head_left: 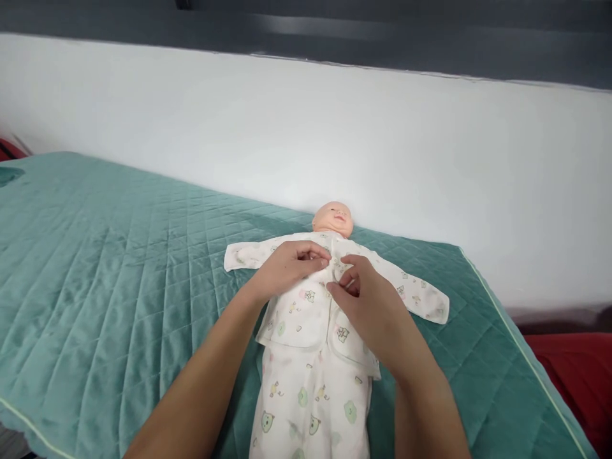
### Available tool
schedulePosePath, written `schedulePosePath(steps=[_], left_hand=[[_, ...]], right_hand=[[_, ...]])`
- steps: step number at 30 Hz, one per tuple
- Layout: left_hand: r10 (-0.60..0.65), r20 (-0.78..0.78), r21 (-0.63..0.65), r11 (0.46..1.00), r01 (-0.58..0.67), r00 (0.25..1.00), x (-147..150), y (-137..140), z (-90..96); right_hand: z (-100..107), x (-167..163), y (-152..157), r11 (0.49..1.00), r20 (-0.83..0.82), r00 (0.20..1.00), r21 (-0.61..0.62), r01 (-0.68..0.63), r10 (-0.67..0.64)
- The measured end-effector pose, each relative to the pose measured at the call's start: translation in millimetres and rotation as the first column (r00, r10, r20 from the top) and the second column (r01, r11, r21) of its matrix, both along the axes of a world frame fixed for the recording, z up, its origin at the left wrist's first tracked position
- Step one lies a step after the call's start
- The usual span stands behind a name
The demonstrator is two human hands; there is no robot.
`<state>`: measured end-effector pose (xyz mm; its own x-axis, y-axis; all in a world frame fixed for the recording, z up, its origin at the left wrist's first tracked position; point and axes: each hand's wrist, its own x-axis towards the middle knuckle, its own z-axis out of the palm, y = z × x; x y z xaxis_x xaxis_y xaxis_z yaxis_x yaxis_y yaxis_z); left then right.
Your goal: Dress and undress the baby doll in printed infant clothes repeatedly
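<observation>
A baby doll [333, 220] lies on its back in the middle of the view, its head near the wall and its body stretching toward the camera. It wears a white jacket [299, 319] with long sleeves, printed with small green, yellow and pink figures, and below that matching white trousers [310, 408], which run out of the bottom of the view. The sleeves are spread wide to either side, and the jacket's hem overlaps the top of the trousers. The front opening runs down the middle of the chest, its two edges slightly parted toward the hem, where one corner is rounded. Both bare hands are at the upper part of this opening, close together but apart. The left hand [289, 266] has its thumb and index finger nearly together, tips at the opening; whether they pinch any cloth I cannot tell. The right hand [370, 294] is half curled, with a gap between thumb and index finger, and whether it grips the jacket's edge is also unclear. Under the doll spreads a green quilted bedspread [119, 268] with pale piping along its edge. Behind it stands a plain white wall [287, 127], topped by a dark grey band [382, 32]. Something red [574, 370] shows beyond the bedspread at lower right.
</observation>
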<state>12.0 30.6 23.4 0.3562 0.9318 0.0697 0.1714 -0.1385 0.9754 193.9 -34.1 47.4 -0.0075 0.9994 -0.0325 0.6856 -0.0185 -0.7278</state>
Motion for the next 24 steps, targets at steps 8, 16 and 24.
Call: schedulePosePath(steps=[8,16,24], left_hand=[[-0.140,-0.156,0.062,0.987,0.151,0.978,-7.6,-7.2,14.9],[-0.244,-0.303,0.105,0.952,0.287,0.921,-4.7,-15.2,19.1],[-0.263,-0.178,0.010,0.963,0.269,0.948,-9.9,-20.9,15.1]], right_hand=[[5.0,1.6,-13.5,0.998,0.342,0.938,-0.033,-0.058,0.066],[2.9,-1.8,-6.5,0.993,0.323,0.941,0.020,-0.114,0.102],[7.7,1.9,-5.6,0.998,0.177,0.983,-0.021,-0.055,0.058]])
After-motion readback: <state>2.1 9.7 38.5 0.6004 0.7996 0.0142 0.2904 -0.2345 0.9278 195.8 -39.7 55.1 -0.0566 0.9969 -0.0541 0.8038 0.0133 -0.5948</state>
